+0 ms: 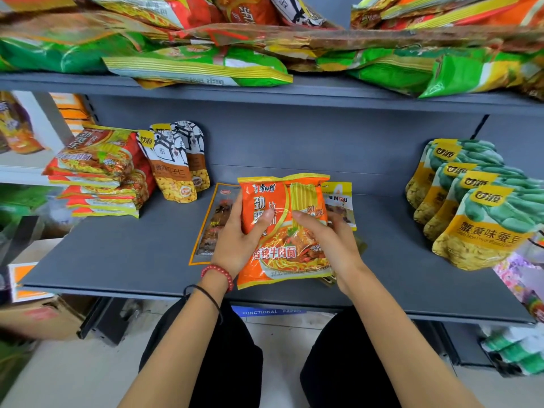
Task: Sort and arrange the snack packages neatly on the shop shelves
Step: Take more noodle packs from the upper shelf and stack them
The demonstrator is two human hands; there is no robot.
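Observation:
An orange instant-noodle packet (282,254) sits at the middle of the grey shelf (123,248), held from both sides. My left hand (238,240) grips its left edge with the thumb on the front. My right hand (329,237) grips its right edge, fingers curled over the front. Under it lie a flat dark snack pouch with an orange border (213,225) on the left and a yellow-topped pouch (340,198) on the right. A stack of matching orange noodle packets (100,172) stands at the shelf's left end.
Two brown-and-white seed pouches (176,163) lean beside the noodle stack. Several green-and-yellow bean pouches (471,201) stand in a row at the right. The shelf above (323,92) holds a jumbled pile of green and orange packets. Cardboard boxes (41,316) sit on the floor at left.

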